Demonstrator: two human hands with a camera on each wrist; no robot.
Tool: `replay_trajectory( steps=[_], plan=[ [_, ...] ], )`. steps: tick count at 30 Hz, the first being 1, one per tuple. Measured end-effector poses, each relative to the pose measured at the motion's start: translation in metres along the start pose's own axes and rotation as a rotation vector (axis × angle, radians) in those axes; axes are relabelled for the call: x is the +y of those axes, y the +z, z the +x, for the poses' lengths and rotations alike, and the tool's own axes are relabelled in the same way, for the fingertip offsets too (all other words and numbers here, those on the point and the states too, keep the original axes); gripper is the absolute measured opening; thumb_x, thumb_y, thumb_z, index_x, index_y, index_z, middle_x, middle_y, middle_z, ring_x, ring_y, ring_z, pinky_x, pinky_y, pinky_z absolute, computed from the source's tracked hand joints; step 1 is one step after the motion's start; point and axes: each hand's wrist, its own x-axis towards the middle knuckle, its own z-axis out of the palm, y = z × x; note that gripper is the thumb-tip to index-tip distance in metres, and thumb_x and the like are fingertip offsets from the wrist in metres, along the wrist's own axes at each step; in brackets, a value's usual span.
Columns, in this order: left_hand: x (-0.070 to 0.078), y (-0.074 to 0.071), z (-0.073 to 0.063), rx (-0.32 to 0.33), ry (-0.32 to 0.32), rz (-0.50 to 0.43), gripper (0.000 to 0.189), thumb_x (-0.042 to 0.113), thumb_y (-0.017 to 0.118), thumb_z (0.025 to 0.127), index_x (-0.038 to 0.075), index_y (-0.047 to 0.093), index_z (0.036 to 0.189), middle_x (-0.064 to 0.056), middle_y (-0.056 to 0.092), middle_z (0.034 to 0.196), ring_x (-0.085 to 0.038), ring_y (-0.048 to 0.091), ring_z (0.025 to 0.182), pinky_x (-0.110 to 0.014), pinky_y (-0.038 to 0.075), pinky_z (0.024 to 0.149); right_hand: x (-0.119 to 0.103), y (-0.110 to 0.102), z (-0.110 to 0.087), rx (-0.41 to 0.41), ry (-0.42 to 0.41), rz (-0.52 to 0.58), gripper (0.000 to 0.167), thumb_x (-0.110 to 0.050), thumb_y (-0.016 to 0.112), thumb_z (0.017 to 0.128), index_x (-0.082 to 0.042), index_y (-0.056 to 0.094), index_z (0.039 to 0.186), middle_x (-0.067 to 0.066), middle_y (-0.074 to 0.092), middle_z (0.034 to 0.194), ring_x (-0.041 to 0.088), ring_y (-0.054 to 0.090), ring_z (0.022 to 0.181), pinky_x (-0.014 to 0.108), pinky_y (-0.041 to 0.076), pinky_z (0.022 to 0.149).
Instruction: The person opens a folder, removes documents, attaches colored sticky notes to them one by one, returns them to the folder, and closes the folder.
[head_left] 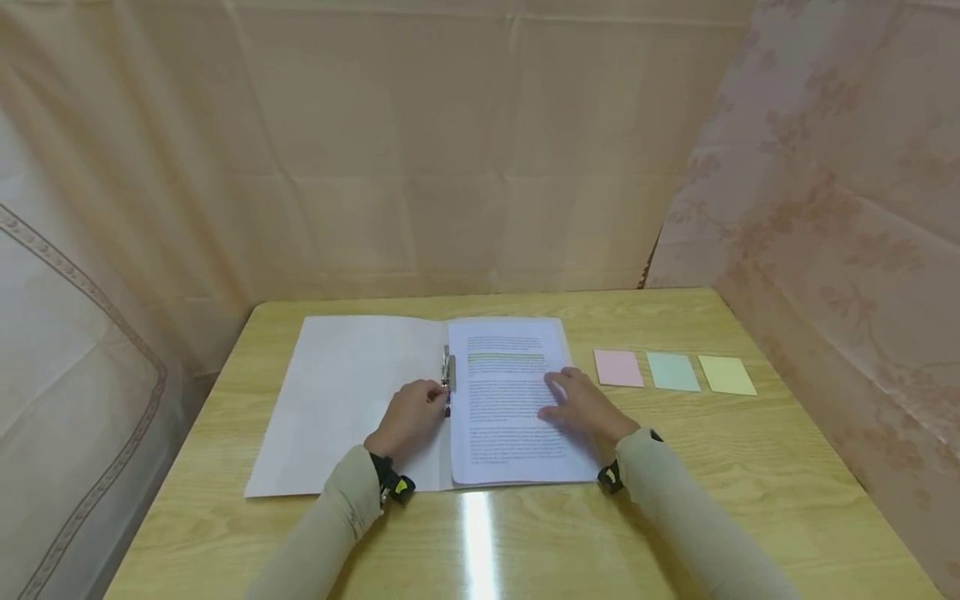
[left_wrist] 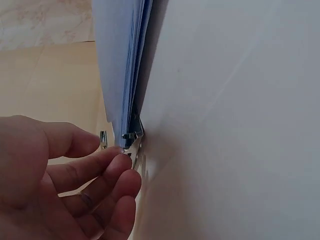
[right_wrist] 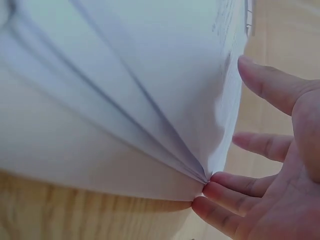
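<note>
A white folder lies spread on the table, with a stack of printed sheets on its right half. One line block on the top page is highlighted green. At the spine, my left hand has its curled fingers on the lower part of the metal clip; in the left wrist view the fingertips meet the clip beside the edge of the stack. My right hand is spread at the right edge of the sheets, and in the right wrist view its lower fingertips touch the edges of the pages.
Right of the folder lie a pink sticky note pad, a green one and a yellow one in a row. The wooden table is bordered by curtains behind and at both sides.
</note>
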Motion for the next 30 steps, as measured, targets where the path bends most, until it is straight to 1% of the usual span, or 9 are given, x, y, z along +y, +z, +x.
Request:
replay_trajectory(
  steps=[2, 6, 9, 13, 17, 19, 21, 25, 30],
  plan=[
    [0.001, 0.0, -0.002, 0.005, 0.011, 0.031, 0.027, 0.023, 0.056, 0.097, 0.006, 0.071, 0.111, -0.006, 0.071, 0.101, -0.017, 0.06, 0.088, -0.035, 0.048, 0.079, -0.001, -0.002, 0.0, 0.009, 0.016, 0.009, 0.075, -0.034, 0.072, 0.087, -0.007, 0.039, 0.148, 0.024, 0.03, 0.155, 0.043, 0.028, 0.143, 0.057, 0.024, 0.116],
    [0.002, 0.001, -0.003, 0.01, 0.063, 0.091, 0.025, 0.022, 0.057, 0.096, 0.006, 0.073, 0.107, -0.005, 0.07, 0.095, -0.016, 0.056, 0.08, -0.033, 0.047, 0.075, -0.001, -0.006, 0.0, 0.032, 0.054, 0.021, 0.075, -0.033, 0.069, 0.09, -0.002, 0.034, 0.149, 0.026, 0.034, 0.152, 0.044, 0.031, 0.141, 0.057, 0.025, 0.115],
    [0.001, 0.003, -0.004, -0.002, 0.091, 0.112, 0.025, 0.021, 0.058, 0.095, 0.005, 0.073, 0.107, -0.005, 0.069, 0.094, -0.016, 0.055, 0.078, -0.032, 0.045, 0.072, -0.001, -0.008, -0.002, 0.036, 0.082, 0.041, 0.075, -0.031, 0.066, 0.092, 0.0, 0.032, 0.149, 0.027, 0.035, 0.151, 0.045, 0.032, 0.14, 0.057, 0.027, 0.114],
    [0.003, 0.004, -0.006, -0.026, 0.087, 0.127, 0.028, 0.021, 0.058, 0.094, 0.005, 0.072, 0.112, -0.007, 0.07, 0.1, -0.016, 0.056, 0.08, -0.033, 0.046, 0.074, -0.001, -0.008, -0.004, 0.031, 0.099, 0.053, 0.074, -0.032, 0.066, 0.092, 0.0, 0.031, 0.15, 0.027, 0.035, 0.151, 0.045, 0.032, 0.14, 0.058, 0.027, 0.114],
    [0.005, 0.004, -0.008, -0.047, 0.097, 0.136, 0.029, 0.02, 0.057, 0.095, 0.004, 0.071, 0.115, -0.01, 0.071, 0.107, -0.017, 0.058, 0.086, -0.035, 0.048, 0.079, -0.001, -0.006, -0.004, 0.035, 0.119, 0.058, 0.073, -0.032, 0.065, 0.093, -0.001, 0.031, 0.15, 0.026, 0.033, 0.153, 0.044, 0.031, 0.141, 0.057, 0.027, 0.114],
    [0.006, 0.004, -0.008, -0.061, 0.11, 0.133, 0.029, 0.018, 0.057, 0.094, 0.004, 0.07, 0.116, -0.01, 0.071, 0.109, -0.017, 0.058, 0.087, -0.034, 0.047, 0.079, -0.001, -0.006, -0.003, 0.038, 0.139, 0.066, 0.073, -0.032, 0.064, 0.093, -0.002, 0.03, 0.151, 0.025, 0.032, 0.154, 0.043, 0.03, 0.142, 0.057, 0.027, 0.114],
    [0.007, 0.004, -0.008, -0.08, 0.116, 0.121, 0.03, 0.017, 0.057, 0.094, 0.003, 0.069, 0.118, -0.01, 0.07, 0.108, -0.018, 0.056, 0.086, -0.033, 0.044, 0.076, -0.002, -0.006, -0.002, 0.043, 0.16, 0.066, 0.073, -0.032, 0.063, 0.093, -0.001, 0.029, 0.151, 0.026, 0.032, 0.154, 0.044, 0.029, 0.142, 0.057, 0.027, 0.114],
    [0.009, 0.005, -0.009, -0.126, 0.123, 0.098, 0.033, 0.018, 0.056, 0.094, 0.004, 0.067, 0.121, -0.009, 0.068, 0.104, -0.017, 0.053, 0.084, -0.031, 0.041, 0.072, -0.002, -0.008, 0.0, 0.073, 0.196, 0.06, 0.072, -0.032, 0.062, 0.094, 0.002, 0.031, 0.149, 0.027, 0.036, 0.151, 0.045, 0.034, 0.139, 0.057, 0.031, 0.112],
    [0.01, 0.005, -0.012, -0.159, 0.109, 0.091, 0.035, 0.02, 0.055, 0.095, 0.005, 0.065, 0.124, -0.008, 0.067, 0.104, -0.017, 0.054, 0.086, -0.032, 0.043, 0.077, -0.002, -0.01, 0.002, 0.087, 0.236, 0.095, 0.07, -0.03, 0.061, 0.095, 0.003, 0.031, 0.148, 0.027, 0.037, 0.151, 0.045, 0.036, 0.139, 0.056, 0.032, 0.112]
  ],
)
